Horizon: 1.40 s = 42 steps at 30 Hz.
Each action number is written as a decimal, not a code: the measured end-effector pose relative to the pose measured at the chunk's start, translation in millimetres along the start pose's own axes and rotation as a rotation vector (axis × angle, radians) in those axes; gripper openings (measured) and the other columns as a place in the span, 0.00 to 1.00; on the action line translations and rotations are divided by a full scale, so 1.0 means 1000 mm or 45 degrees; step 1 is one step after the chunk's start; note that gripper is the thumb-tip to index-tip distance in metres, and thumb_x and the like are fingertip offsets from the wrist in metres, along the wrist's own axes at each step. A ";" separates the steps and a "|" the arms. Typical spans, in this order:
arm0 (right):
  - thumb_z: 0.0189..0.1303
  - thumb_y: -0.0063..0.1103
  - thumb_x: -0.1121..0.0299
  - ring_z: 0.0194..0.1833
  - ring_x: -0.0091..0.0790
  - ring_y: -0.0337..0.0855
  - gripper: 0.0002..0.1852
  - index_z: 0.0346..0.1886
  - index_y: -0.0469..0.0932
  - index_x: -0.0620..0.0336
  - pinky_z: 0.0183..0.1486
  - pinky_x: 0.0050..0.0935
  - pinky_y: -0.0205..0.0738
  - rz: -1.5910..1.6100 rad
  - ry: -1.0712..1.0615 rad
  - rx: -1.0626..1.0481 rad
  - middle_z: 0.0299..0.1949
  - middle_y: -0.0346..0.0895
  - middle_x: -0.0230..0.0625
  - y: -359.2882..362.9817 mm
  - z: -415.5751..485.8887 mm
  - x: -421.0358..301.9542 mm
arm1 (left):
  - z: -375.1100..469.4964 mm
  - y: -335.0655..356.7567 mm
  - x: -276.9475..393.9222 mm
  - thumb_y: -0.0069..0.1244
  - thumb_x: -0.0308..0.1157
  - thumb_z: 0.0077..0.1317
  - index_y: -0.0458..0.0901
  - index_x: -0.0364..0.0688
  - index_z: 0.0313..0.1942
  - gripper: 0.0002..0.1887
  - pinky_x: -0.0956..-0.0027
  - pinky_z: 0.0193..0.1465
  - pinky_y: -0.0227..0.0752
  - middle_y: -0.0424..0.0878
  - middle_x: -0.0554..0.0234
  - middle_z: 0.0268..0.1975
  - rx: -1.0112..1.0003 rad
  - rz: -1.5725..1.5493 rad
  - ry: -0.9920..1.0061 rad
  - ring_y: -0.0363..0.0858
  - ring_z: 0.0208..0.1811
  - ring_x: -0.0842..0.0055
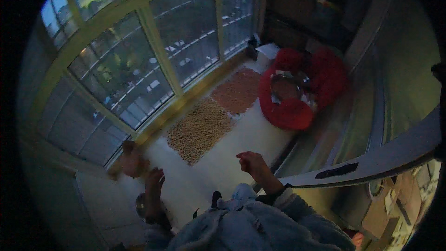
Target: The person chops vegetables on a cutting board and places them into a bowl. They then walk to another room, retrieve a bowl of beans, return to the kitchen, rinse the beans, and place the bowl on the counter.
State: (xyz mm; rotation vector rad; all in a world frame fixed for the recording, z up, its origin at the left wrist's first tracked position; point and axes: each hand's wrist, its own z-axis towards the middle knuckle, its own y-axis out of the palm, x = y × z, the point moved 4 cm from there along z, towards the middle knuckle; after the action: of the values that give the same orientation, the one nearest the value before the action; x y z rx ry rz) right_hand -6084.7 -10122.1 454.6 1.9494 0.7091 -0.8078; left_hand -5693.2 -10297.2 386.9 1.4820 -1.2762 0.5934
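My left hand [154,180] is raised at the lower left with its fingers loosely bent, and no held object shows. Close to it on the far side is a blurred brown plush toy [132,164], seemingly a teddy bear; I cannot tell whether they touch. Beside my left wrist, a dark round object [140,205] is partly hidden. My right hand [251,163] hovers over the pale floor [223,157], fingers half curled and apparently holding nothing. Ahead on the floor lies a spread of tan, unshelled peanuts [200,129]. Beyond it are smaller reddish kernels [240,90].
Framed windows [188,31] run along the left. A bulky red padded item [289,115] holds a round metal-rimmed container [285,87]. On my right stands a glazed door [376,111] with a dark handle [337,170]. Cardboard [404,198] lies behind it. The light is dim.
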 end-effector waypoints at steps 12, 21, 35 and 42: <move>0.61 0.56 0.67 0.27 0.26 0.72 0.09 0.38 0.78 0.63 0.30 0.26 0.66 0.460 -0.435 0.619 0.26 0.72 0.32 -0.149 0.079 -0.099 | 0.267 0.363 -0.064 0.52 0.31 0.63 0.74 0.40 0.55 0.19 0.64 0.50 0.74 0.81 0.57 0.48 -0.884 0.288 -0.517 0.80 0.47 0.68; 0.60 0.54 0.71 0.25 0.24 0.72 0.07 0.37 0.79 0.61 0.26 0.25 0.66 0.752 -0.605 1.077 0.26 0.73 0.30 -0.282 0.124 -0.182 | 0.388 0.632 -0.180 0.50 0.34 0.65 0.74 0.40 0.50 0.15 0.62 0.50 0.73 0.81 0.55 0.46 -1.204 0.462 -0.790 0.79 0.46 0.69; 0.62 0.49 0.68 0.28 0.30 0.75 0.14 0.47 0.76 0.66 0.30 0.32 0.73 -0.631 -0.016 2.146 0.27 0.75 0.32 -0.398 0.148 -0.173 | 0.586 0.898 -0.495 0.44 0.37 0.71 0.70 0.44 0.59 0.18 0.65 0.41 0.71 0.73 0.63 0.46 -1.188 0.535 -0.851 0.73 0.43 0.73; 0.65 0.48 0.64 0.29 0.31 0.77 0.13 0.45 0.77 0.61 0.37 0.34 0.75 -1.191 0.983 1.564 0.30 0.77 0.33 -0.432 0.207 -0.185 | 0.678 0.967 -0.618 0.42 0.41 0.69 0.62 0.45 0.64 0.24 0.58 0.58 0.67 0.67 0.60 0.59 -1.632 1.237 0.003 0.70 0.56 0.67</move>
State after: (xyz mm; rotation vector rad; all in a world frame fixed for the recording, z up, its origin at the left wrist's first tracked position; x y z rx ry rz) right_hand -6571.8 -10141.6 293.7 3.1124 2.0263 -1.1787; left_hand -6941.3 -10557.6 -2.6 -0.2363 -1.8018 0.2158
